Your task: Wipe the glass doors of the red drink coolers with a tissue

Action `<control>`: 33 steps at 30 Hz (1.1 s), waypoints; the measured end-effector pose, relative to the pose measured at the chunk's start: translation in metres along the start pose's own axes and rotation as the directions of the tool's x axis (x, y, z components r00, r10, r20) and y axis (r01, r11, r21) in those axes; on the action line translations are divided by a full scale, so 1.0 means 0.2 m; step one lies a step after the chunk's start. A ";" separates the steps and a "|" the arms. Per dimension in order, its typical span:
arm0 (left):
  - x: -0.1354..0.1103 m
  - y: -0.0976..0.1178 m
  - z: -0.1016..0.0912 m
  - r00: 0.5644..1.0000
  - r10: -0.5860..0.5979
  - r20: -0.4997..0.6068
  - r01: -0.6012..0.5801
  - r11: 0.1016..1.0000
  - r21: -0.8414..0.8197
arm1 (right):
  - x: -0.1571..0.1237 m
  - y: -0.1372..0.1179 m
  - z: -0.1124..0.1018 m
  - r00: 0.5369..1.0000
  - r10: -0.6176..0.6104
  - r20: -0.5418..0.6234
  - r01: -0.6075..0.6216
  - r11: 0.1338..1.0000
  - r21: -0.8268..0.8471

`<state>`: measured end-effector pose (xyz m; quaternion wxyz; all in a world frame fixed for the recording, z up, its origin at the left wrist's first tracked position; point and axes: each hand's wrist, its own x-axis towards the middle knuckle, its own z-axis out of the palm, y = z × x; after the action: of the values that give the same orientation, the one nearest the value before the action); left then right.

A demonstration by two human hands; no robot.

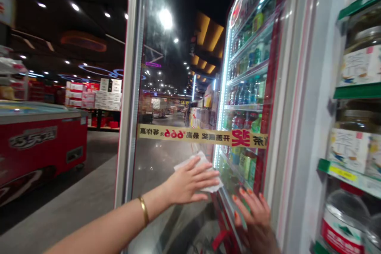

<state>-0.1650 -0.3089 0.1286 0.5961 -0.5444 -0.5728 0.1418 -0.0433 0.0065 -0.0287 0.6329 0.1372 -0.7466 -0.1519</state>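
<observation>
My left hand (193,180), with a gold bangle (144,210) on its wrist, holds a folded white cloth (216,187) flat against the glass door (166,99). Its fingers are stretched out over the cloth. Lower right, my right hand (253,212) has its fingers spread and orange nails showing; it is by the glass near the door's right side, and whether it touches cannot be made out. A yellow strip with mirrored lettering (202,135) runs across the glass above both hands. The door's metal frame (126,95) stands upright at left.
Through the glass, a lit drinks fridge (247,71) shows bottles on several shelves. Close on the right, shelves hold labelled jars (351,147) and a large clear bottle (343,222). A red chest freezer (44,143) stands at left, with stacked boxes (108,97) farther back.
</observation>
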 end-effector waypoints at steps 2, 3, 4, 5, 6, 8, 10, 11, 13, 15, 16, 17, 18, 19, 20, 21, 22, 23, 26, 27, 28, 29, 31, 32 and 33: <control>-0.17 -0.14 -0.05 0.988 -0.152 0.007 0.152 0.988 0.008 | 0.24 0.13 -0.02 0.999 0.026 -0.026 -0.025 1.000 0.012; -0.24 -0.24 -0.08 0.952 -0.305 -0.015 0.305 0.952 0.023 | 0.34 0.19 -0.02 0.999 0.047 -0.020 -0.046 0.999 0.005; -0.28 -0.34 -0.10 0.886 -0.461 -0.052 0.463 0.886 0.034 | 0.42 0.23 0.00 0.998 0.057 -0.015 -0.057 0.998 -0.011; -0.29 -0.41 -0.10 0.796 -0.598 -0.093 0.603 0.797 0.036 | 0.48 0.27 0.02 0.998 0.065 -0.007 -0.066 0.997 -0.033; -0.29 -0.45 -0.09 0.709 -0.695 -0.121 0.702 0.711 0.032 | 0.51 0.28 0.04 0.997 0.073 -0.005 -0.073 0.996 -0.058; -0.27 -0.38 -0.04 0.672 -0.732 -0.110 0.738 0.674 0.023 | 0.51 0.28 0.08 0.997 0.078 -0.011 -0.079 0.992 -0.097; -0.31 -0.15 -0.01 0.815 -0.578 -0.038 0.579 0.815 0.005 | 0.49 0.27 0.10 0.997 0.076 -0.024 -0.078 0.991 -0.110; -0.36 -0.02 -0.01 0.902 -0.431 -0.001 0.431 0.902 -0.016 | 0.48 0.26 0.10 0.997 0.071 -0.025 -0.074 0.991 -0.113; -0.50 0.21 -0.04 0.973 -0.226 0.036 0.228 0.972 -0.061 | 0.47 0.25 0.09 0.997 0.068 -0.021 -0.070 0.990 -0.120; -0.65 0.28 -0.08 0.983 -0.178 0.048 0.182 0.981 -0.074 | 0.48 0.25 0.08 0.997 0.075 -0.009 -0.076 0.990 -0.120; -0.70 0.26 -0.09 0.974 -0.223 0.050 0.226 0.972 -0.063 | 0.48 0.25 0.08 0.997 0.079 -0.004 -0.079 0.990 -0.116; -0.73 0.20 -0.09 0.951 -0.305 0.047 0.307 0.951 -0.041 | 0.48 0.26 0.09 0.997 0.082 0.000 -0.082 0.990 -0.113; -0.72 0.13 -0.07 0.910 -0.413 0.041 0.413 0.911 -0.012 | 0.48 0.26 0.09 0.996 0.084 0.000 -0.084 0.990 -0.111; -0.69 0.07 -0.04 0.848 -0.529 0.027 0.529 0.849 0.019 | 0.48 0.26 0.09 0.996 0.085 -0.001 -0.084 0.990 -0.109; -0.65 0.03 -0.01 0.778 -0.628 0.008 0.627 0.777 0.044 | 0.48 0.27 0.10 0.996 0.086 -0.001 -0.086 0.990 -0.108; -0.60 0.02 0.03 0.724 -0.689 -0.004 0.688 0.723 0.056 | 0.47 0.27 0.10 0.996 0.090 0.002 -0.089 0.990 -0.107; -0.56 0.06 0.06 0.704 -0.710 -0.008 0.709 0.703 0.056 | 0.47 0.28 0.10 0.996 0.094 0.007 -0.093 0.990 -0.103; -0.54 0.13 0.09 0.723 -0.691 -0.003 0.691 0.722 0.046 | 0.46 0.28 0.10 0.995 0.095 0.016 -0.093 0.991 -0.099; -0.64 0.47 0.06 0.897 -0.441 0.030 0.441 0.897 -0.021 | 0.45 0.28 0.09 0.996 0.081 0.027 -0.078 0.992 -0.094; -0.71 0.57 0.04 0.934 -0.356 0.032 0.357 0.933 -0.037 | 0.45 0.28 0.09 0.997 0.078 0.021 -0.075 0.993 -0.096; -0.79 0.64 0.01 0.954 -0.299 0.033 0.301 0.953 -0.046 | 0.45 0.28 0.09 0.997 0.076 0.014 -0.074 0.992 -0.098; -0.86 0.66 -0.01 0.960 -0.277 0.033 0.278 0.959 -0.046 | 0.45 0.28 0.09 0.998 0.070 0.007 -0.069 0.993 -0.101; -0.93 0.57 -0.03 0.933 -0.360 0.029 0.360 0.933 -0.017 | 0.45 0.27 0.08 0.999 0.041 0.011 -0.039 0.994 -0.103; -0.91 0.46 -0.02 0.897 -0.441 0.017 0.441 0.897 0.004 | 0.45 0.27 0.08 1.000 0.023 0.020 -0.020 0.994 -0.103; -0.85 0.33 -0.01 0.841 -0.541 0.000 0.540 0.841 0.021 | 0.45 0.26 0.08 0.999 0.009 0.032 -0.006 0.994 -0.105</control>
<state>-0.1853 -0.4194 -0.0140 0.6157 -0.3544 -0.7033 -0.0243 -0.0737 0.0199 0.0709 0.6277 0.0985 -0.7483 -0.1905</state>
